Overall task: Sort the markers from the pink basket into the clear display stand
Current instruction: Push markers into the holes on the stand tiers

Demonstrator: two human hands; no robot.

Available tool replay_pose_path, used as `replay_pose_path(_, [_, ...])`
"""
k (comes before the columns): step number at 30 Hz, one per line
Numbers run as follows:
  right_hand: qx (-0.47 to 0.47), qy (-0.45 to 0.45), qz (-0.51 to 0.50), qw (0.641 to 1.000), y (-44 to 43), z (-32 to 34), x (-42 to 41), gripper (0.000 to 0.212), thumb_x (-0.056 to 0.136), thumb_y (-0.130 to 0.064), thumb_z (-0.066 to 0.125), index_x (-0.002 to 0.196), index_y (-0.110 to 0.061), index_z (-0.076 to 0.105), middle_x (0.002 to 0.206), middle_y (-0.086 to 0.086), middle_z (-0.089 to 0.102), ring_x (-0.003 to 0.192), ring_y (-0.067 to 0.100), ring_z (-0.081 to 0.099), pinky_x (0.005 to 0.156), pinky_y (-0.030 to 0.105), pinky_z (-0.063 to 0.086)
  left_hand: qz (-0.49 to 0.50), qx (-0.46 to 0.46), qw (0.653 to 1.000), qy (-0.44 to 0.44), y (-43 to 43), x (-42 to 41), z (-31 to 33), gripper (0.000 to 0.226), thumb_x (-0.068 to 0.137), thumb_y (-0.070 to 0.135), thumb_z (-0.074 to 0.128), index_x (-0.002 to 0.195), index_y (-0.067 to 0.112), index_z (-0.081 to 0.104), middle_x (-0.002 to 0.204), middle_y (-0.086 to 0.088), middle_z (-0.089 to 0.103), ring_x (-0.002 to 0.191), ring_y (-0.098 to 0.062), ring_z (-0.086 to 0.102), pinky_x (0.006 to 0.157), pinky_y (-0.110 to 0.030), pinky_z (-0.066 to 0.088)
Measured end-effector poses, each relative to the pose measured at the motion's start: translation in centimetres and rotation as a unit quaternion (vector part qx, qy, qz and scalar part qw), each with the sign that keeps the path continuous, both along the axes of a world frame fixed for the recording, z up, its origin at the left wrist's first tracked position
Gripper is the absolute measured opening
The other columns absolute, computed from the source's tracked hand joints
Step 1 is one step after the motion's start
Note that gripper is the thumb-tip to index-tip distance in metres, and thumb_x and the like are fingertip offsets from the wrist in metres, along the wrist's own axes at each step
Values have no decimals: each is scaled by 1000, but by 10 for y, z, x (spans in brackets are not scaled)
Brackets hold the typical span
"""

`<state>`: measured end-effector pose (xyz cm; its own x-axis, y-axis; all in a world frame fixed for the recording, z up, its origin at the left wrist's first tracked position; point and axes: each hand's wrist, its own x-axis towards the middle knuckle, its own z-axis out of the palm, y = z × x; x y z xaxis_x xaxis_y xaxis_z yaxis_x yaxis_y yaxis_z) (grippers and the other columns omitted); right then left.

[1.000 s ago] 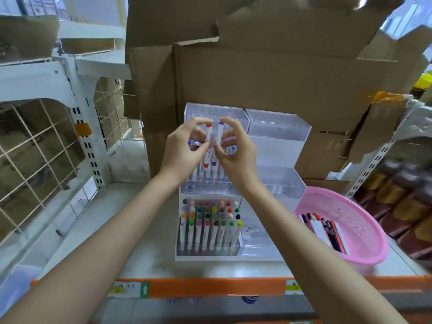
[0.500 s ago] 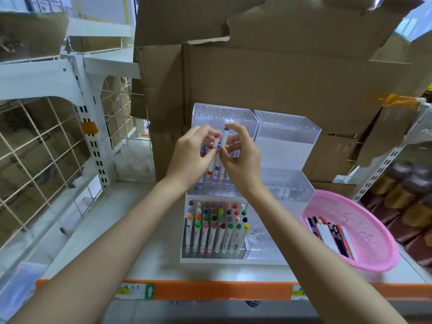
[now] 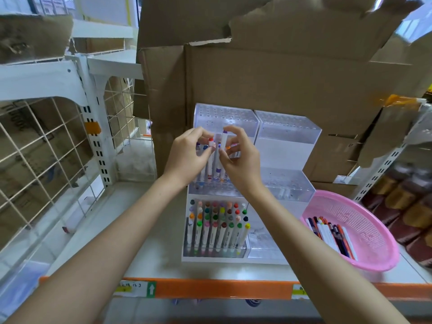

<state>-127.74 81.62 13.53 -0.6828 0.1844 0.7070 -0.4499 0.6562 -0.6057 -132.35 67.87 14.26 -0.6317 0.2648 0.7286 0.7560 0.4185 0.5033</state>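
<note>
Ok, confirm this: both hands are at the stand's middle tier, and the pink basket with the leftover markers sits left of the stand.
One slip: the pink basket sits right of the stand, not left, as the head view shows. Both hands are indeed at its middle tier.

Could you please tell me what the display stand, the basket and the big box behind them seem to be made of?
The display stand looks like clear, glossy hard plastic, probably acrylic: you see through its walls and they glint. The pink basket seems to be thin moulded plastic, with a fine perforated mesh pattern. The big box looks like matt brown corrugated cardboard, with torn flap edges.
</note>
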Motion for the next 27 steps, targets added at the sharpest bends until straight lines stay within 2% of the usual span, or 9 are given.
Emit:
replay_pose_path(9, [20,-4,-2,1000,-2,-5,-2,40,85,-2,67,119,-17,54,85,3,56,67,14,58,58,16,48,-8,-41,998,39,-2,-3,-9,13,81,7,70,94,9,65,97,-4,68,95,-16,58,79,-19,41])
replay_pose_path(12, [35,2,-10,999,-2,-7,-3,41,84,0,66,121,-16,55,86,1,55,66,10,57,60,9,43,-4,-66,996,52,-1,-6,-14,15,79,8,73,92,7,65,96,-5,66,93,-18,56,78,-21,40])
replay_pose_path(16, [33,5,-16,999,-1,-7,-3,41,84,1,66,120,-15,55,85,0,55,64,8,56,61,8,43,3,-79,995,65,-1,-5,-18,19,77,6,74,93,5,65,94,-6,62,92,-19,53,79,-23,38])
replay_pose_path(22, [14,-12,-1,1000,1,-6,-2,42,84,0,67,120,-17,55,85,1,56,65,12,59,59,13,47,5,-85,993,76,0,-3,-18,20,77,7,73,95,4,64,95,-8,63,91,-21,54,78,-24,41])
replay_pose_path(27, [21,-14,-6,1000,2,-6,-1,41,85,-1,66,120,-17,54,84,2,56,66,14,59,59,20,51,0,-98,991,95,-4,-1,-20,28,78,3,72,105,3,66,103,-9,65,99,-22,56,85,-27,44])
